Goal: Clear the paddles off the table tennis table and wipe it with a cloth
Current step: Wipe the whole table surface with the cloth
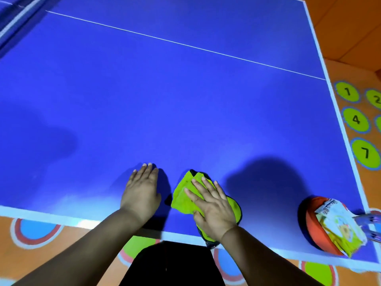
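Head view, looking down at my two bare hands on a blue table tennis table. My left hand lies flat on the blue surface near the table's near edge, fingers straight and close together, palm down, holding nothing. Just to its right, my right hand presses flat on a bright green cloth with a dark trim; the fingers are spread wide over the cloth rather than curled round it. The cloth is bunched, and its lower end hangs slightly over the near edge. At the near right corner of the table sits a red paddle with a crumpled yellow and white packet lying on top of it. A thin white line crosses the far part of the table. Beyond the right edge, the orange floor shows green numbered circles.
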Demonstrator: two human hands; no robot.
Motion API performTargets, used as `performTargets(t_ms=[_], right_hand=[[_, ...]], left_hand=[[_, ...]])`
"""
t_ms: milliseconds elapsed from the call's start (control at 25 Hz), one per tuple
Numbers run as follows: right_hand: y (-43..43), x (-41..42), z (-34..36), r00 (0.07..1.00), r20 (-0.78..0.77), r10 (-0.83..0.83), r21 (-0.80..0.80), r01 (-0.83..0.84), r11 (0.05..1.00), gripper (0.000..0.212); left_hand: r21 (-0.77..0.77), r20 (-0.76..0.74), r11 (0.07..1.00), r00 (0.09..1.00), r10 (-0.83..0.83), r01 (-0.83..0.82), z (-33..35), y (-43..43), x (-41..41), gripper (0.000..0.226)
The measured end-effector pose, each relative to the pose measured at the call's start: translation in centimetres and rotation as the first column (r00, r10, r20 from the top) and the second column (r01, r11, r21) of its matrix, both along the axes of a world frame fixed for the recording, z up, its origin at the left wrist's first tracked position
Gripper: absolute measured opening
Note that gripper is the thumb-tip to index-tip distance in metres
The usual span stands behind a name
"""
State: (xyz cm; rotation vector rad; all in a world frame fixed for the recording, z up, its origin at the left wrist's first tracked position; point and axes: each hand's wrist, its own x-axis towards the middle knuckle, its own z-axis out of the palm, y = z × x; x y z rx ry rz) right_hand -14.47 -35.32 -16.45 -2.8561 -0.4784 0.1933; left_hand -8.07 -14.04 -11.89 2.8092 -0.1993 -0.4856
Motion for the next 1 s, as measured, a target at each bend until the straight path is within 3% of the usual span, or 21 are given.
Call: performTargets(t_ms=[160, 320, 480, 600, 840, 1000], right_hand=[[-2.9, 7.4, -0.7, 0.992, 0.033, 0.124, -0.035, -0.122, 0.992, 0.065], [-5.7, 15.5, -1.2, 0.975, 0.043, 0.220, -0.026, -0.219, 0.975, 0.061], [-8.5, 25.4, -1.5, 0.969, 0.037, 0.243, -0.056, -0.241, 0.969, 0.060], [-9.9, 32.8, -1.6, 0.973, 0.032, 0.230, -0.048, -0.229, 0.972, 0.063], [-11.3, 46.1, -2.3, 0.989, 0.082, 0.123, -0.027, -0.121, 0.992, 0.066], [-12.8, 53.1, -2.7, 0.996, 0.077, 0.048, -0.020, -0.047, 0.999, 0.058]], left_hand=[[0.025, -0.044, 1.000, 0.999, 0.012, -0.011, -0.6, -3.2, 5.6, 0.083], [-0.018, -0.013, 0.996, 0.996, 0.091, -0.092, -1.3, -6.9, 12.1, 0.080], [-0.113, 0.013, 0.955, 0.960, 0.279, -0.276, -1.9, -9.3, 19.7, 0.082], [-0.104, 0.038, 0.955, 0.958, 0.285, -0.279, -2.3, -11.0, 23.9, 0.076], [0.147, 0.049, 0.986, 0.996, 0.073, -0.079, -3.0, -16.8, 30.6, 0.094], [0.429, -0.064, 0.902, 0.998, -0.026, 0.051, -2.6, -19.5, 33.7, 0.099]])
